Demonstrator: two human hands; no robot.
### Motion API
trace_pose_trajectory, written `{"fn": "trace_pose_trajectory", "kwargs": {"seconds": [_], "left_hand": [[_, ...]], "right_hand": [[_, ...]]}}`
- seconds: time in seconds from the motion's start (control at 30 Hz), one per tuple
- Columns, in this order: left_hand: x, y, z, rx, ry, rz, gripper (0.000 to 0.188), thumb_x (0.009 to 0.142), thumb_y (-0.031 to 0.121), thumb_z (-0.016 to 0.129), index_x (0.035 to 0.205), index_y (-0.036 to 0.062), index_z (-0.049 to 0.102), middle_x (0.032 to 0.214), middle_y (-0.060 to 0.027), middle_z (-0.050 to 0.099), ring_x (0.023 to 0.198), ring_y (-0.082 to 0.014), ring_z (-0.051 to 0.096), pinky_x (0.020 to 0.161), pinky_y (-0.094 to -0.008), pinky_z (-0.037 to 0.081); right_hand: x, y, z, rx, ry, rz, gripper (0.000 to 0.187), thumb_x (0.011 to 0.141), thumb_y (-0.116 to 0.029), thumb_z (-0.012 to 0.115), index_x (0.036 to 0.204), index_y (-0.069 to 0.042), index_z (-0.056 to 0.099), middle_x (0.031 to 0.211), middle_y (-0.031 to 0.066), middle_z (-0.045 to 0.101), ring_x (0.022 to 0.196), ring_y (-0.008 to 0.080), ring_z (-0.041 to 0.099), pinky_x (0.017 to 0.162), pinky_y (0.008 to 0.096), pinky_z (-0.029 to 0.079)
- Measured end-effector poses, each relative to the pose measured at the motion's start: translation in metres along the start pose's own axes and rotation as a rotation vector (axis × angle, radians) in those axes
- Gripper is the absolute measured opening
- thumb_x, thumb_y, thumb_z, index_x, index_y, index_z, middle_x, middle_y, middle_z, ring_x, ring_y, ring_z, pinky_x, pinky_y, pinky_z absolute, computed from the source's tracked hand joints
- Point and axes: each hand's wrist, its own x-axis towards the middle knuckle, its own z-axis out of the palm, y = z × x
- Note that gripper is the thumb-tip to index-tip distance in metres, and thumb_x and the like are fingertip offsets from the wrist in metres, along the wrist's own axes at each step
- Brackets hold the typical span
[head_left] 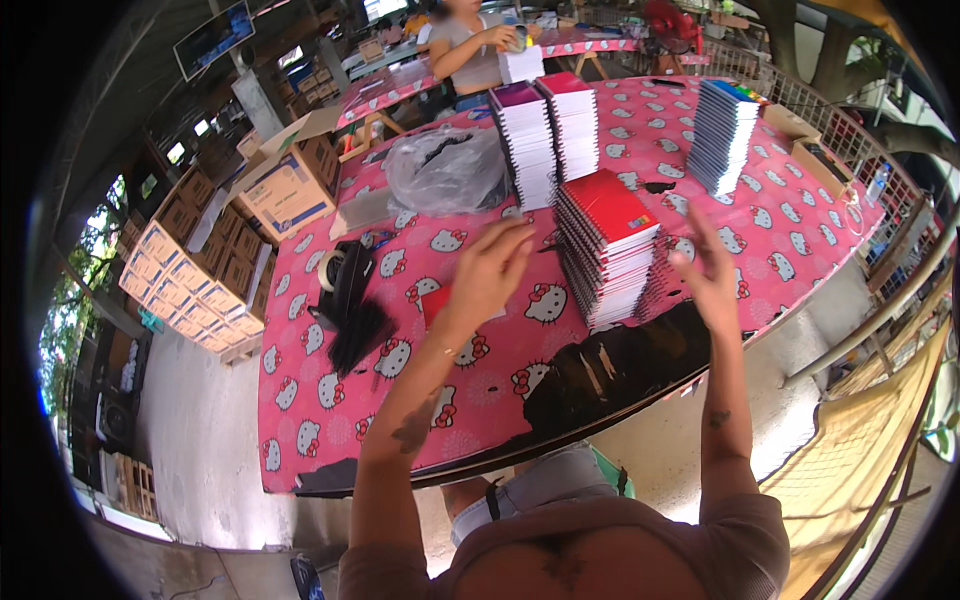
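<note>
A tall stack of red spiral notebooks (pixel 606 255) stands on the table between my hands, wire bindings to the left. My left hand (pixel 492 262) hovers left of it, fingers loosely bent, holding nothing I can see. Beneath that wrist lies a small flat red piece (pixel 436 303), partly hidden by my arm. To the right of the stack, my right hand (pixel 708 272) is spread, thumb apart from the fingers, not touching the notebooks. Behind stand a stack of purple-covered notebooks (pixel 524 145), another red stack (pixel 573 125) and a blue-covered stack (pixel 723 137).
The pink table (pixel 330 420) has a torn dark front edge. On its left are a tape dispenser (pixel 345 275), a black brush (pixel 362 335) and a clear plastic bag (pixel 447 170). Cartons (pixel 290 190) are piled beyond. A person (pixel 470 50) handles notebooks at the far side.
</note>
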Motion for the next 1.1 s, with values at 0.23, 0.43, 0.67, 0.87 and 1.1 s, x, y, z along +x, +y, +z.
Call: {"fn": "trace_pose_trajectory", "kwargs": {"seconds": [0.23, 0.43, 0.67, 0.87, 1.1], "left_hand": [[-0.150, -0.052, -0.053, 0.403, -0.190, -0.101, 0.025, 0.087, 0.004, 0.065, 0.112, 0.0001, 0.066, 0.101, -0.0159, 0.068, 0.093, -0.0358, 0.067, 0.082, -0.0417, 0.056], [-0.135, 0.032, -0.034, 0.404, -0.208, -0.029, 0.026, 0.081, 0.002, 0.062, 0.107, 0.0039, 0.067, 0.089, -0.0137, 0.064, 0.084, -0.0303, 0.064, 0.074, -0.0428, 0.049], [-0.167, -0.022, -0.086, 0.718, 0.003, -0.476, 0.027, 0.088, 0.020, 0.069, 0.109, 0.0027, 0.069, 0.097, -0.0150, 0.065, 0.094, -0.0370, 0.060, 0.082, -0.0465, 0.049], [-0.227, -0.095, -0.126, 0.954, 0.061, -0.326, 0.017, 0.090, 0.010, 0.063, 0.103, -0.0010, 0.064, 0.094, -0.0175, 0.062, 0.087, -0.0350, 0.062, 0.078, -0.0448, 0.052], [-0.185, 0.026, -0.093, 0.342, 0.024, -0.454, 0.023, 0.091, 0.007, 0.066, 0.113, 0.0010, 0.068, 0.087, -0.0125, 0.062, 0.067, -0.0240, 0.058, 0.058, -0.0334, 0.046]], "right_hand": [[-0.081, -0.046, 0.050, 0.055, -0.003, -0.262, 0.017, 0.090, -0.005, 0.064, 0.105, 0.001, 0.067, 0.104, 0.0147, 0.067, 0.096, 0.0266, 0.063, 0.087, 0.0354, 0.049], [-0.100, -0.015, 0.146, 0.074, -0.192, -0.164, 0.050, 0.079, -0.005, 0.077, 0.126, -0.003, 0.061, 0.115, 0.0166, 0.065, 0.107, 0.0322, 0.064, 0.093, 0.0379, 0.049], [-0.138, 0.032, 0.168, 0.083, -0.524, 0.276, 0.047, 0.081, -0.007, 0.079, 0.123, -0.006, 0.058, 0.099, 0.0094, 0.067, 0.088, 0.0173, 0.068, 0.077, 0.0274, 0.052], [-0.135, 0.033, 0.187, 0.521, -0.579, 0.397, 0.031, 0.086, -0.002, 0.073, 0.115, -0.002, 0.062, 0.094, 0.0045, 0.065, 0.090, 0.0127, 0.065, 0.078, 0.0255, 0.054], [-0.135, 0.037, 0.190, 0.535, -0.713, 0.510, 0.031, 0.093, -0.007, 0.069, 0.123, 0.000, 0.065, 0.098, 0.0050, 0.069, 0.083, 0.0099, 0.065, 0.075, 0.0250, 0.055]]}}
